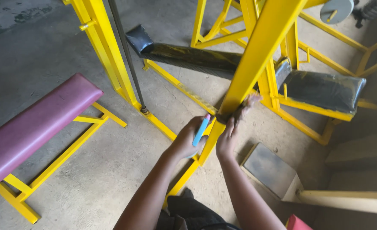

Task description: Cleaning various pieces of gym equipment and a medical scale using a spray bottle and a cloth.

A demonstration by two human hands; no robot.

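Head view. Left hand closed in a loose fist around a slim light-blue tool with a pink tip, knuckles resting against the slanted yellow beam. Right hand just beside it on the other side of the same beam, fingers stretched upward to a dark frayed wad that sits on the beam's face. Blurred there, so cannot tell whether pinched between the fingers or only pressed flat by them, nor how far open the hand is.

For good work here, probably best:
- Keep the 2 hands close together on the beam, as now, 1 to steady and 1 to work.
- Press the wad flat on the yellow face and follow the edge, not only the middle.
- Turn the pink tip away from the beam while the tool is not in use.

Around the hands:
- Low on the left, a purple padded bench on a yellow frame, well apart.
- Behind the beam, a long black pad and a black seat pad, both on yellow frames.
- Near the left upright, a thin grey rod going down to the concrete floor.
- Below the right forearm, a flat grey slab.

In the way, by judgement: only the crossing yellow bars near the beam's foot, with little room there for the elbows.
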